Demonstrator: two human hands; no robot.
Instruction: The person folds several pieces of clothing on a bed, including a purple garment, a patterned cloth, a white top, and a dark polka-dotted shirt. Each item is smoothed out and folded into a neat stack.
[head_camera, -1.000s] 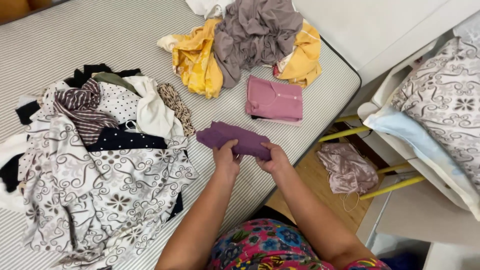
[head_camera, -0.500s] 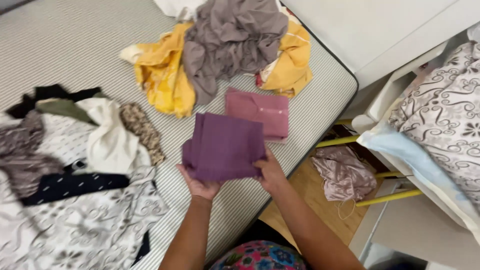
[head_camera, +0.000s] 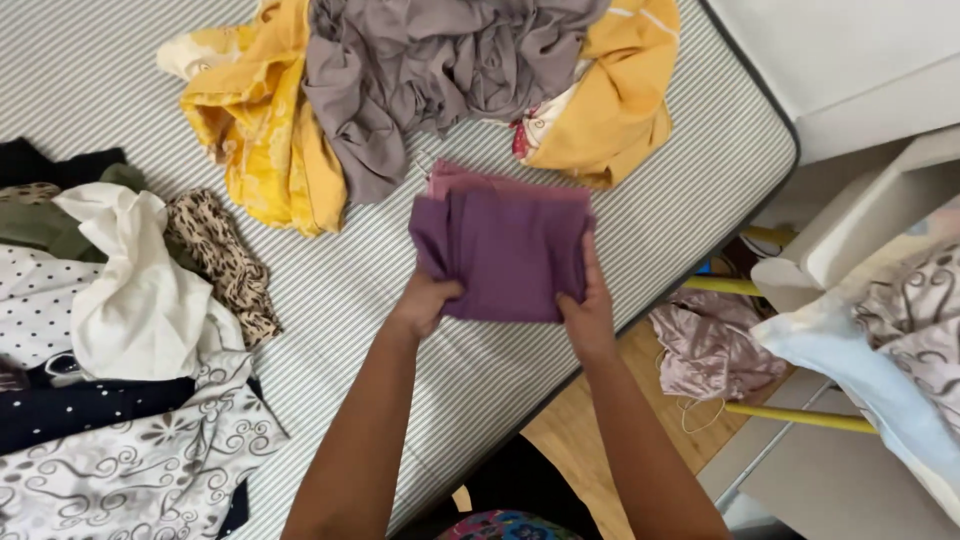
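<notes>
A folded purple cloth (head_camera: 505, 250) is held flat over the striped mattress (head_camera: 360, 290). My left hand (head_camera: 425, 300) grips its near left corner and my right hand (head_camera: 590, 305) grips its near right edge. The purple cloth lies over a folded pink cloth (head_camera: 470, 178), of which only the far edge shows. Just beyond them sits a heap of grey fabric (head_camera: 430, 70) on top of yellow fabric (head_camera: 255, 130).
A pile of clothes fills the left: white garment (head_camera: 130, 290), leopard-print piece (head_camera: 225, 260), polka-dot and swirl-patterned cloths (head_camera: 150, 470). The mattress edge runs diagonally at right. Beyond it are a pinkish cloth (head_camera: 710, 350) on the wooden floor, yellow bars and a patterned pillow (head_camera: 910, 330).
The purple cloth went from a narrow bundle to a flat folded square, then moved away from me until it covers the pink cloth. The view shifted toward the yellow and grey heap.
</notes>
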